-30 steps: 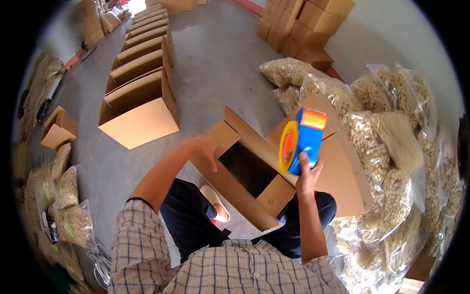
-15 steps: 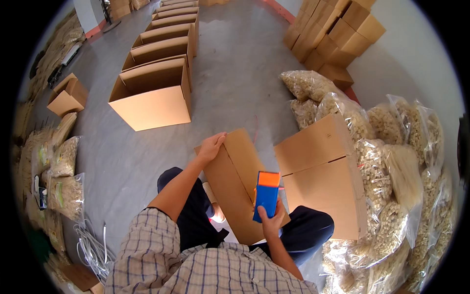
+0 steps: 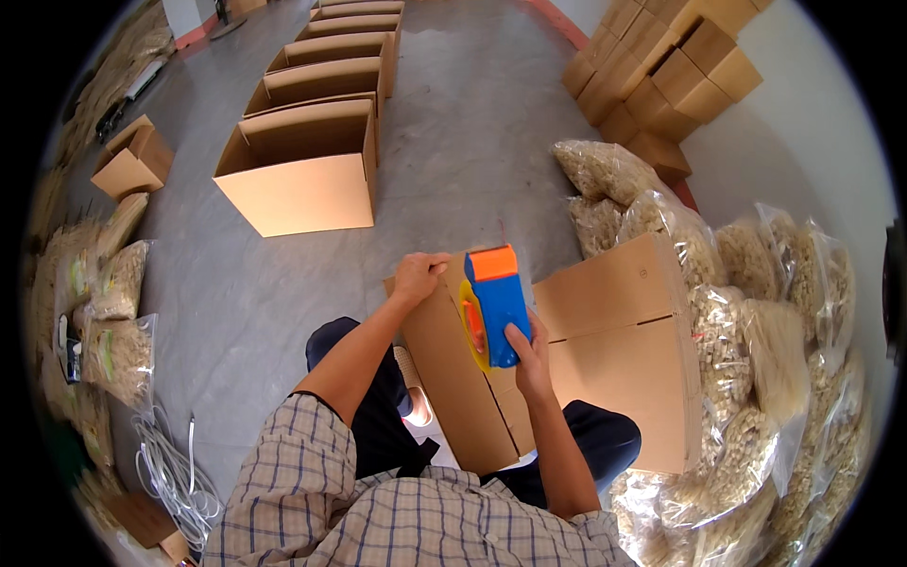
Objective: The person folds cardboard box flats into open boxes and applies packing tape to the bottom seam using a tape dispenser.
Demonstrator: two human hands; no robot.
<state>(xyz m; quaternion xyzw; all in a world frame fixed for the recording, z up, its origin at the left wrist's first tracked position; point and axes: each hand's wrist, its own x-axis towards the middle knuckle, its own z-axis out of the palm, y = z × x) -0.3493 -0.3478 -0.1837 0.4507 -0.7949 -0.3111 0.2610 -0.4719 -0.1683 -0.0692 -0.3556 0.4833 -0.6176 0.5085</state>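
Observation:
A cardboard box (image 3: 452, 387) lies closed between my knees, a seam running down its face. My left hand (image 3: 419, 278) grips its far left edge, fingers curled over the rim. In my right hand (image 3: 530, 356) is a blue and orange tape gun (image 3: 499, 307) with a yellow roll at its left side. It is held over the far part of the box, its orange end pointing away from me; whether it touches the cardboard I cannot tell. Just right of the box stand flattened cardboard boxes (image 3: 614, 378), leaning near my right knee.
A row of open-topped boxes (image 3: 300, 197) stretches away ahead. Clear bags of pale pieces (image 3: 727, 378) are heaped at the right, more bags (image 3: 118, 359) at the left. Stacked boxes (image 3: 661, 85) line the right wall. A coiled white cable (image 3: 175, 477) lies at lower left.
My right hand has moved the tape gun away from me, toward the far end of the box, and turned it so its yellow roll shows. The left hand stays at the box edge.

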